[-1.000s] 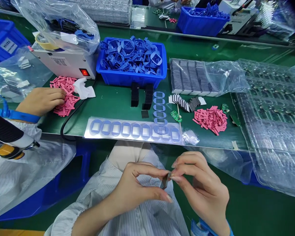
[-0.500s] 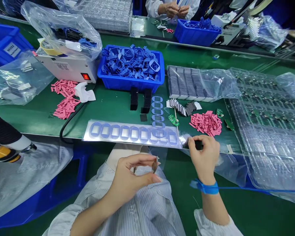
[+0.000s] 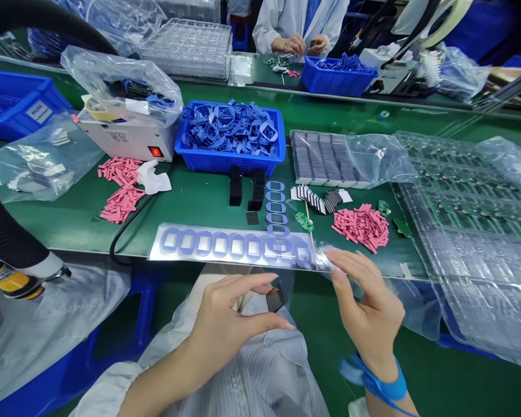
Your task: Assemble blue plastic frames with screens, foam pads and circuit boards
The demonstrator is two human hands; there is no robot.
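Over my lap, my left hand (image 3: 223,318) holds a small dark square piece (image 3: 276,297) between its thumb and fingers, tilted on edge. My right hand (image 3: 371,304) holds nothing; thumb and fingers are apart by the table's front edge. Just beyond its fingertips lies crumpled clear film (image 3: 323,259). Left of that, a pale strip (image 3: 156,250) carries a row of oval blue frames (image 3: 221,244). More blue oval rings (image 3: 275,207) run in a column away from it. Two stacks of black pads (image 3: 235,188) stand near the blue bin, with a single black square (image 3: 252,218) in front.
A blue bin (image 3: 226,164) holds blue plastic parts. Pink strips (image 3: 361,227), a green circuit board (image 3: 304,222) and clear trays (image 3: 473,278) are at right. A white box with a red switch (image 3: 130,142) stands left. Across the bench a co-worker's hands (image 3: 297,45) handle something small.
My right hand has opened and turned, moving back slightly from the table edge. The dark piece in my left hand now shows more of its face. The camera view has shifted slightly.
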